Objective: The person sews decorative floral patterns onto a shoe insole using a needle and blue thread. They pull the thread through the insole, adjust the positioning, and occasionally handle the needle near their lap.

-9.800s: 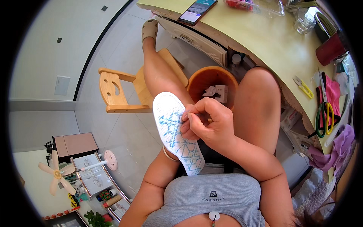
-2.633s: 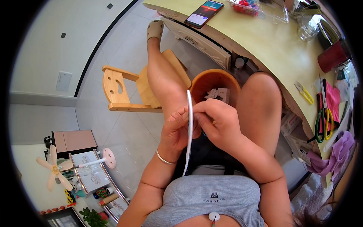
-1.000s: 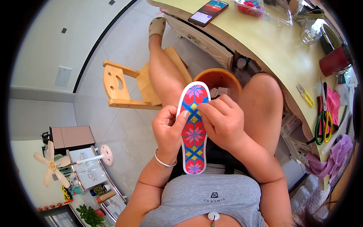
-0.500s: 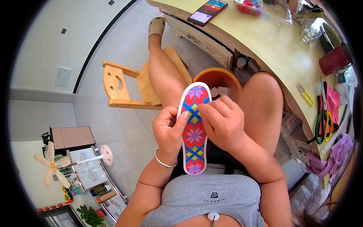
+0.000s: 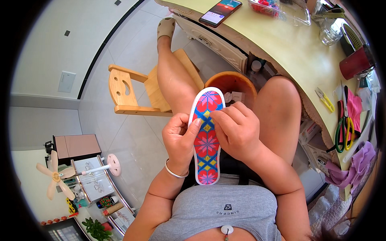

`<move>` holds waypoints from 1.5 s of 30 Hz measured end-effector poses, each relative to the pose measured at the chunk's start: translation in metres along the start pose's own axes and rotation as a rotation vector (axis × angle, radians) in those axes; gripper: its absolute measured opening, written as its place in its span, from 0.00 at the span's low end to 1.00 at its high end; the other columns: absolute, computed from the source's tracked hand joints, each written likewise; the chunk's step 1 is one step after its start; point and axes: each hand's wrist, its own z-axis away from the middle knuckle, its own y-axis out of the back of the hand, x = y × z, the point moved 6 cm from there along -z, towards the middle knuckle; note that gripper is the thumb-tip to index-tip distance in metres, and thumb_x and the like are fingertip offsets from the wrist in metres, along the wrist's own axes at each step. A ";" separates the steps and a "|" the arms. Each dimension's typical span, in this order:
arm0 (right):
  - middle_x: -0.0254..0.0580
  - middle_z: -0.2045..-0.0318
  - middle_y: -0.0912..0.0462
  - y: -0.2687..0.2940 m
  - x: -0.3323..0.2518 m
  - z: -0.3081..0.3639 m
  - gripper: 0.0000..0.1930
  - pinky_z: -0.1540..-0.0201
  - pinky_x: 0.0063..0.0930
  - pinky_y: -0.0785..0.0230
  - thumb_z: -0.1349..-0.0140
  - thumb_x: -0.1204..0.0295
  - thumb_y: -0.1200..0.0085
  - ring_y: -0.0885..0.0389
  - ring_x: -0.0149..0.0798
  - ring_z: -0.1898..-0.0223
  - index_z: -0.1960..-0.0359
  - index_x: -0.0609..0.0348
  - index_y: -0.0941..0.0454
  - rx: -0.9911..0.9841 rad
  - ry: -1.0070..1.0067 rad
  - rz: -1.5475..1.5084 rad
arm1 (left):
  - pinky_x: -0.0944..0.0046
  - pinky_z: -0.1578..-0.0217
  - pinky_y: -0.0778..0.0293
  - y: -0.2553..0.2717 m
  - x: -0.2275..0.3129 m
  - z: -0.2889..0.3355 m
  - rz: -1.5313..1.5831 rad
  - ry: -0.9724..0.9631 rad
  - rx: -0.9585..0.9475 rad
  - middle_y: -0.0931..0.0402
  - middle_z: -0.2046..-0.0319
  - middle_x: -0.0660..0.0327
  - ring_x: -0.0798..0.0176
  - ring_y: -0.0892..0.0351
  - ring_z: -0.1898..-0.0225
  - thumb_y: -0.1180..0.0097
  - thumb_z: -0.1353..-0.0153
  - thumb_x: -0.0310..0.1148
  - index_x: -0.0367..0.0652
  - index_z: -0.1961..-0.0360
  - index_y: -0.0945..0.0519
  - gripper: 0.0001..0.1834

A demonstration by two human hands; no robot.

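An embroidered shoe insole (image 5: 207, 140) with a white rim stands lengthwise above my lap, its face covered in red, pink, blue and yellow cross-stitch flowers and lattice. My left hand (image 5: 181, 132) grips its left edge, thumb lying on the stitched face and fingers behind. On the right side, my right hand (image 5: 237, 126) is closed, thumb and forefinger pinched together against the upper part of the insole. Whatever is in that pinch, perhaps a needle or thread, is too small to make out.
A yellow-topped table (image 5: 289, 44) curves along the right, bearing a phone (image 5: 220, 13), yellow snips (image 5: 325, 99), green-and-yellow-handled scissors (image 5: 344, 128) and a dark red cup (image 5: 356, 64). Beyond my lap are a wooden bin (image 5: 231, 78) and a small wooden chair (image 5: 132, 90) under my leg.
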 end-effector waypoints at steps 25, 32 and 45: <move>0.41 0.72 0.23 0.013 0.002 -0.005 0.09 0.72 0.27 0.32 0.52 0.79 0.39 0.25 0.40 0.71 0.68 0.61 0.23 0.140 -0.062 -0.084 | 0.76 0.67 0.29 -0.002 0.004 -0.003 -0.011 -0.098 -0.032 0.22 0.71 0.66 0.77 0.26 0.70 0.41 0.38 0.24 0.36 0.64 0.23 0.04; 0.35 0.66 0.17 -0.029 0.048 0.034 0.06 0.64 0.20 0.30 0.39 0.76 0.42 0.23 0.24 0.68 0.62 0.64 0.18 -0.099 -1.148 -1.241 | 0.70 0.57 0.25 -0.006 -0.005 -0.012 0.408 0.044 -0.266 0.19 0.63 0.60 0.70 0.21 0.62 0.41 0.37 0.25 0.36 0.60 0.22 0.06; 0.45 0.58 0.17 -0.054 0.071 0.051 0.04 0.64 0.23 0.24 0.32 0.74 0.50 0.18 0.34 0.59 0.64 0.57 0.23 0.210 -1.311 -1.726 | 0.69 0.60 0.27 -0.018 -0.002 0.001 0.118 -0.098 -0.444 0.22 0.67 0.61 0.68 0.23 0.65 0.40 0.37 0.28 0.35 0.64 0.23 0.07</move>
